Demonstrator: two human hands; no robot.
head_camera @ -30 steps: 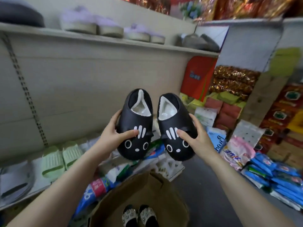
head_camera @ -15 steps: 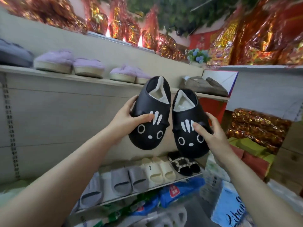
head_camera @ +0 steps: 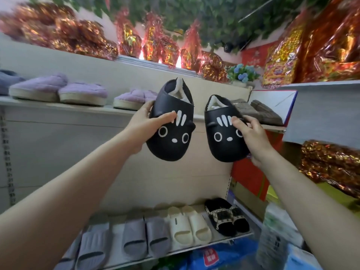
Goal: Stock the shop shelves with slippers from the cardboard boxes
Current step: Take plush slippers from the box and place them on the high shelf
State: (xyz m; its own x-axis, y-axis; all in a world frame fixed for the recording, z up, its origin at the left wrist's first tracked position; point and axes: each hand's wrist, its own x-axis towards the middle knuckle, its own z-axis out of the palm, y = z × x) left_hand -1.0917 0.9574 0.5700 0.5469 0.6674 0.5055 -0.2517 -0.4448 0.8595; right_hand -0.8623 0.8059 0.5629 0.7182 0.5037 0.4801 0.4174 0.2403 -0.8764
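Note:
I hold up two black slippers with white cat faces and white fleece lining. My left hand point(head_camera: 145, 125) grips the left black slipper point(head_camera: 171, 137) by its side, thumb across the top. My right hand point(head_camera: 251, 137) grips the right black slipper point(head_camera: 224, 141) the same way. Both slippers hang toe-down in front of the upper shelf point(head_camera: 58, 106), their heels level with its edge, a gap between them. The cardboard box is out of view.
Purple fluffy slippers point(head_camera: 58, 90) and brown slippers point(head_camera: 259, 112) sit on the upper shelf, with a gap between them behind my hands. The lower shelf point(head_camera: 194, 248) holds grey slides point(head_camera: 136, 238), cream slides point(head_camera: 189, 225) and black patterned sandals point(head_camera: 226, 217). Red-gold foil packs point(head_camera: 155, 47) line the top.
Both hands have lifted the black slippers from above the cardboard box up to the upper shelf's level. The two slippers have moved apart. The view has tilted upward.

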